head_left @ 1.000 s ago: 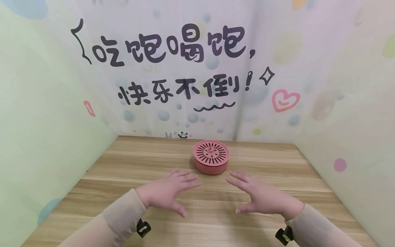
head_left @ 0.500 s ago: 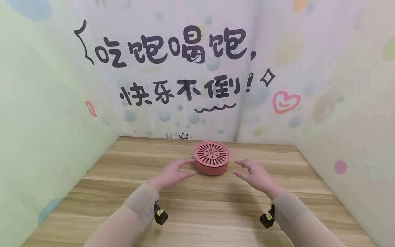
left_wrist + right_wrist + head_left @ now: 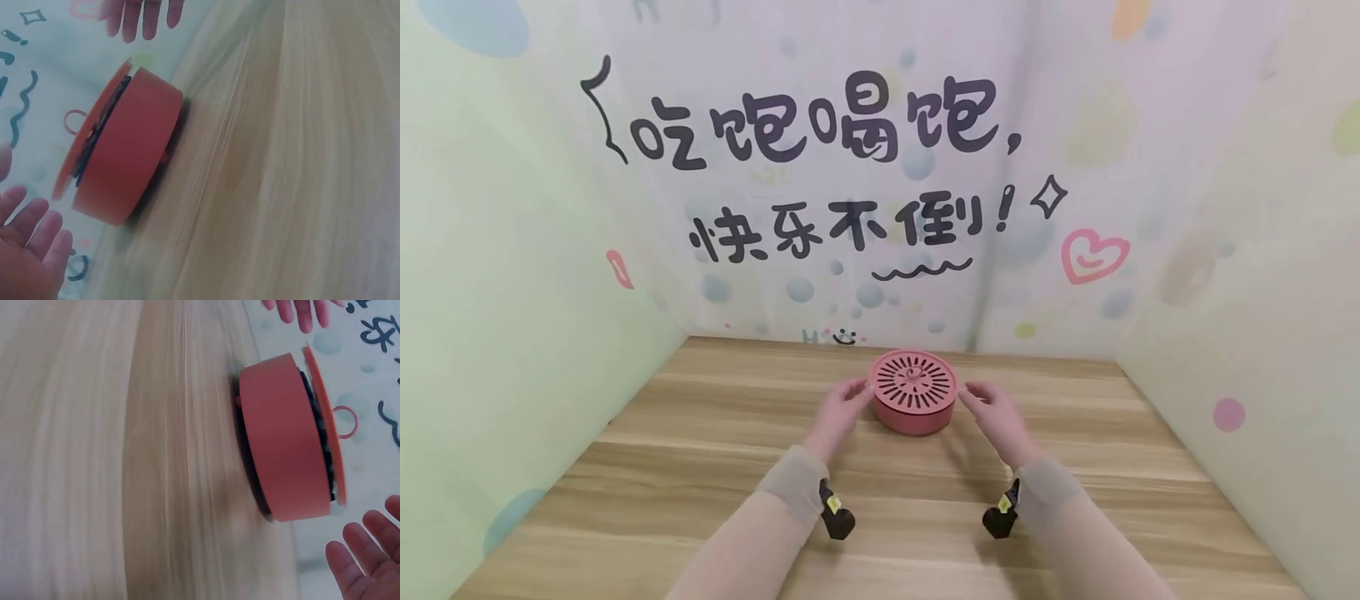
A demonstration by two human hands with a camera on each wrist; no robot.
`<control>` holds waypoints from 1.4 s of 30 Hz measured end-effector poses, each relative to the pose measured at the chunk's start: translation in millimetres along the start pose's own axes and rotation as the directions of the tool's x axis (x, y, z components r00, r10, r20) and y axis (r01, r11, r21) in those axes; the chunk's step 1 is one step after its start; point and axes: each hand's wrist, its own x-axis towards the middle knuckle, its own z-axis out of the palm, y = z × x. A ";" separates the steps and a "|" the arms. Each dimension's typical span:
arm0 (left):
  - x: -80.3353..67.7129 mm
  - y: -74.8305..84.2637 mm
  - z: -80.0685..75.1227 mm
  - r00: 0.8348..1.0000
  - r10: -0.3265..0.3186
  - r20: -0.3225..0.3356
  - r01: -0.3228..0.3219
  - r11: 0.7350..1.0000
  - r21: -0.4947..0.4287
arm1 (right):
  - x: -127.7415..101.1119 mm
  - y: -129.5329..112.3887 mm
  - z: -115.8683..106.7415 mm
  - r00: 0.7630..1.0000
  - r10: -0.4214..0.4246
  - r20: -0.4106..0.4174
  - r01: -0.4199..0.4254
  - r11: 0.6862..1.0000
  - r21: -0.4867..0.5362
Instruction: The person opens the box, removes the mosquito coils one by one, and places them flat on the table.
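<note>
Since a second ago both hands have slid forward from the near part of the table (image 3: 715, 500) and now flank the pink round box (image 3: 914, 402), which sits on the wood toward the back, near the printed wall (image 3: 820, 200). The left hand (image 3: 842, 408) and right hand (image 3: 996, 417) stand at its sides with fingers straight and relaxed, holding nothing; whether fingertips touch the rim is unclear. Judging by this, the reach is done; the slotted lid (image 3: 914, 382) is still on.
</note>
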 end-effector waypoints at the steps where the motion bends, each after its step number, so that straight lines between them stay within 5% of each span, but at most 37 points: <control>1: 2.1 -3.0 2.1 1.000 -0.002 -0.009 0.002 1.000 -0.023 | 2.3 1.5 2.6 1.000 0.017 -0.006 -0.017 0.999 0.048; 8: 15.8 -18.5 12.2 0.995 -0.078 -0.059 0.072 0.992 -0.108 | 16.7 7.8 16.7 0.993 0.115 -0.031 -0.101 0.951 0.291; 14: 24.8 -26.2 19.5 0.984 -0.173 -0.032 0.162 0.962 -0.221 | 24.9 14.3 29.1 0.976 0.220 0.008 -0.197 0.856 0.477; 24: 35.5 -35.4 30.4 0.979 -0.201 0.030 0.200 0.931 -0.304 | 35.3 21.2 39.8 0.970 0.233 0.070 -0.226 0.751 0.620; 34: 32.5 -34.5 31.0 0.982 -0.183 0.034 0.181 0.899 -0.398 | 30.8 22.2 38.4 0.975 0.219 0.046 -0.203 0.775 0.598; 42: 17.6 -35.4 26.3 0.972 -0.229 0.058 0.232 0.884 -0.405 | 11.8 20.5 38.1 0.975 0.215 0.049 -0.203 0.790 0.579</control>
